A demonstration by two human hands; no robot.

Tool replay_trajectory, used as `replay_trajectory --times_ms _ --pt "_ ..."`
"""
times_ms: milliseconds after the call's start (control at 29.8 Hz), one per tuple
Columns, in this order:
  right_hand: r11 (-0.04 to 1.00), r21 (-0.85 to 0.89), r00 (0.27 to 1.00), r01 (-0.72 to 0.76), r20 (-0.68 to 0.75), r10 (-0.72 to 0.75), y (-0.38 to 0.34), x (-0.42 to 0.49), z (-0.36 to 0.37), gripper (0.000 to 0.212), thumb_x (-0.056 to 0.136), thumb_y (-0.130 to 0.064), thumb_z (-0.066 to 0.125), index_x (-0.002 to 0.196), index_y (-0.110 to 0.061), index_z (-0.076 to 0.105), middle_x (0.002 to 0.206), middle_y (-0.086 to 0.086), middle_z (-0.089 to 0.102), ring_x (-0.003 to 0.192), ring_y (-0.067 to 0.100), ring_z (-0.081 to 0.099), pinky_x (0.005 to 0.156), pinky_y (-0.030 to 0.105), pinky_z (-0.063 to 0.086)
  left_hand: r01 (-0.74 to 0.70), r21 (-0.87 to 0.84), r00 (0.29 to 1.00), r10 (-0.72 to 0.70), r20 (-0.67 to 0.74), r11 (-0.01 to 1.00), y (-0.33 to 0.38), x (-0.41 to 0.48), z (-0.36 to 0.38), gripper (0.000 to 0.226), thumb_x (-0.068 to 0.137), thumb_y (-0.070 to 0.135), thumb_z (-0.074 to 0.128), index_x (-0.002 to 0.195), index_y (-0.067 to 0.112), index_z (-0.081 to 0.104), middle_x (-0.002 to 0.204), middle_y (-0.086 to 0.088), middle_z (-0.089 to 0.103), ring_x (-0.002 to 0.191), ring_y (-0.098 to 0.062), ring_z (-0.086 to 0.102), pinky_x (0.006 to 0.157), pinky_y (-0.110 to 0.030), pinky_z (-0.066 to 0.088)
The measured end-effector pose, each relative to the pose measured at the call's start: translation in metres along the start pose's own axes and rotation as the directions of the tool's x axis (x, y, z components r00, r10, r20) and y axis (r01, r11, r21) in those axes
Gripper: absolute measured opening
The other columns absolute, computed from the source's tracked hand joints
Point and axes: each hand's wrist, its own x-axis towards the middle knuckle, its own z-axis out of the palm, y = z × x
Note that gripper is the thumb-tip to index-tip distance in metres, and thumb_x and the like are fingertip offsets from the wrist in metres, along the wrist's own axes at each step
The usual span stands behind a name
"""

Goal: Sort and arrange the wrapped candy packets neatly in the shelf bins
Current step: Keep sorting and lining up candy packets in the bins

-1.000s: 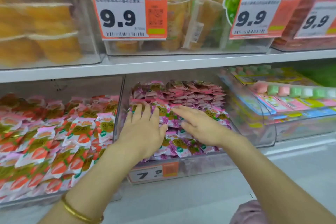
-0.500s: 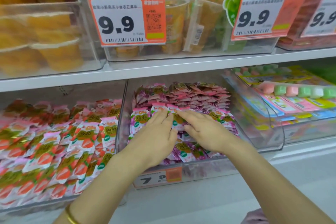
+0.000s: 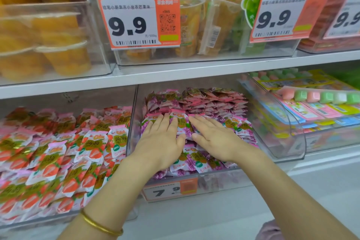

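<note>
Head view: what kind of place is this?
Likely a shop's snack aisle: orange price tags on clear bins, bulk wrapped candy packets inside, all on white shelves.

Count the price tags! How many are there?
4. Up top: middle 9.9 tag, right 9.9 tag, far-right 9.9 tag, cut off. Lower: 7.9 tag on the purple candy bin. Others may be hidden.

Lower shelf [image 3: 224, 216] — 3 clear bins abreast: strawberry-pkt bin [image 3: 48, 220], grape-pkt bin [image 3: 220, 180], strip-candy bin [image 3: 288, 138].
</note>
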Motion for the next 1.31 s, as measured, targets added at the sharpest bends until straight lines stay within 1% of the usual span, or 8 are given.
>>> replay_trajectory --times_ms 101,168,268,335,536,670,872,1307 --pt "0.997 0.051 0.993 0.053 -0.111 -0.047 0.000 -0.016 -0.007 0.053 0.099 -0.045 0.027 0.149 -0.037 0.011 0.158 -0.011 0.009 0.146 0.013 0.006 0.117 0.041 0.016 -0.097 -0.067 0.979 0.083 -0.185 0.993 0.004 -0.020 0.001 0.060 0.099 0.046 0.020 0.150 0.018 0.009 0.159 -0.001 -0.002 0.145 -0.013 -0.005 0.117 -0.028 -0.003" --pt "0.985 0.098 0.975 0.140 -0.185 -0.121 -0.002 -0.035 -0.015 0.047 0.100 -0.036 0.035 0.146 -0.028 0.030 0.153 -0.005 0.029 0.141 0.010 0.023 0.115 0.031 0.021 -0.207 -0.087 0.936 0.172 -0.306 0.974 0.011 -0.040 0.008 0.061 0.096 0.051 0.024 0.147 0.017 0.027 0.156 0.000 0.017 0.145 -0.013 0.011 0.116 -0.027 0.007" --pt "0.947 0.240 0.956 0.214 -0.249 -0.153 -0.002 -0.063 -0.020 0.027 0.094 -0.026 0.053 0.116 -0.019 0.066 0.116 -0.002 0.066 0.110 0.011 0.055 0.096 0.028 0.040 -0.335 0.014 0.871 0.315 -0.378 0.942 0.017 -0.059 0.022 0.053 0.086 0.047 0.034 0.117 0.016 0.064 0.131 -0.005 0.057 0.124 -0.021 0.052 0.105 -0.031 0.035" --pt "0.908 0.357 0.961 0.221 -0.238 -0.141 0.001 -0.076 -0.018 0.015 0.087 -0.025 0.064 0.097 -0.020 0.074 0.097 -0.005 0.071 0.095 0.009 0.061 0.086 0.030 0.045 -0.367 0.055 0.853 0.359 -0.378 0.929 0.016 -0.061 0.032 0.044 0.084 0.042 0.039 0.103 0.019 0.071 0.121 -0.004 0.065 0.115 -0.020 0.059 0.102 -0.033 0.038" --pt "0.927 0.216 0.918 0.308 -0.325 -0.229 0.016 -0.086 -0.001 0.014 0.071 -0.037 0.071 0.071 -0.022 0.074 0.073 -0.013 0.062 0.078 0.002 0.056 0.071 0.017 0.043 -0.440 0.093 0.777 0.431 -0.459 0.893 0.019 -0.062 0.043 0.032 0.079 0.034 0.049 0.091 0.018 0.075 0.113 -0.006 0.068 0.108 -0.023 0.064 0.096 -0.038 0.047" --pt "0.943 0.132 0.895 0.306 -0.378 -0.238 0.015 -0.085 0.001 0.021 0.074 -0.045 0.065 0.070 -0.025 0.072 0.069 -0.017 0.056 0.074 0.001 0.050 0.069 0.027 0.045 -0.454 0.066 0.762 0.426 -0.487 0.888 0.018 -0.061 0.047 0.026 0.067 0.021 0.067 0.092 0.017 0.075 0.115 -0.008 0.068 0.110 -0.026 0.063 0.093 -0.041 0.050" --pt "0.934 0.151 0.875 0.324 -0.422 -0.236 0.013 -0.083 0.002 0.033 0.074 -0.052 0.056 0.066 -0.024 0.070 0.069 -0.015 0.057 0.073 0.001 0.051 0.070 0.025 0.044 -0.439 -0.003 0.785 0.382 -0.488 0.899 0.020 -0.057 0.046 0.032 0.081 0.028 0.046 0.089 0.016 0.074 0.120 -0.010 0.065 0.116 -0.028 0.058 0.091 -0.047 0.050" --pt "0.938 0.179 0.849 0.296 -0.499 -0.173 0.020 -0.047 -0.002 0.022 0.073 -0.041 0.064 0.067 -0.021 0.072 0.071 -0.006 0.064 0.076 0.013 0.057 0.072 0.041 0.047 -0.422 -0.039 0.737 0.318 -0.596 0.906 0.012 -0.021 0.044 0.033 0.081 0.027 0.044 0.089 0.014 0.074 0.113 -0.009 0.068 0.111 -0.030 0.062 0.090 -0.045 0.051"
